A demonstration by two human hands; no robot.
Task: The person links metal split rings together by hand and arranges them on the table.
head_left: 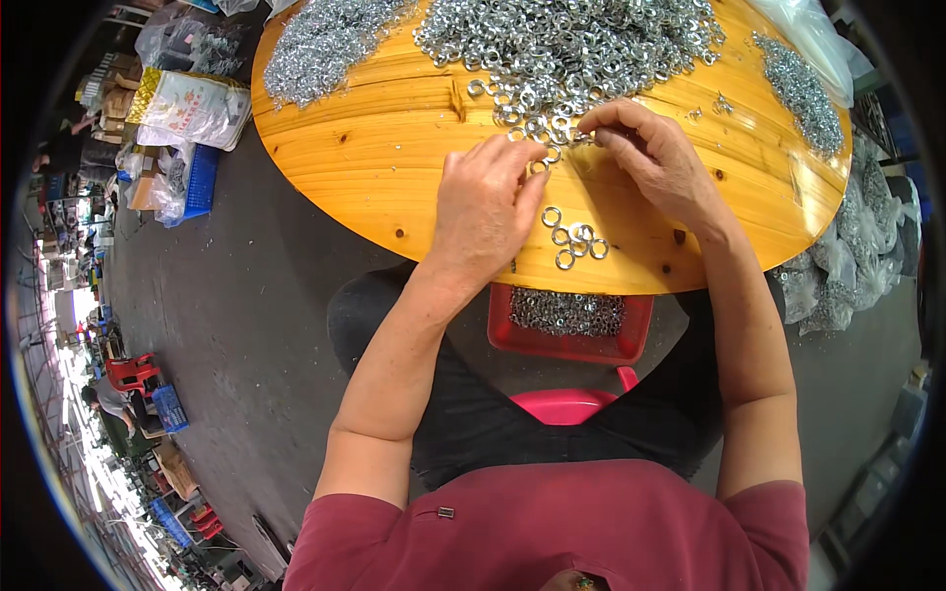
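Shiny metal rings [572, 44] lie in a large heap on the round wooden table [374, 177], with a loose trail running toward me. At the near end of that trail, my left hand [490, 202] is closed, its thumb and fingertips around a metal ring [539, 167]. My right hand [655, 163] comes in from the other side with thumb and forefinger pinched together beside the rings. What sits in that pinch is too small to make out. Between my wrists, several separate rings [577, 236] lie in a small cluster near the table's front edge.
Piles of small metal parts sit at the table's left [320, 54] and right [803, 94]. Below the front edge, a red bin [569, 345] holds more metal pieces, by a pink stool [562, 406]. Filled clear bags [852, 256] stand right; a blue crate [201, 182] stands left.
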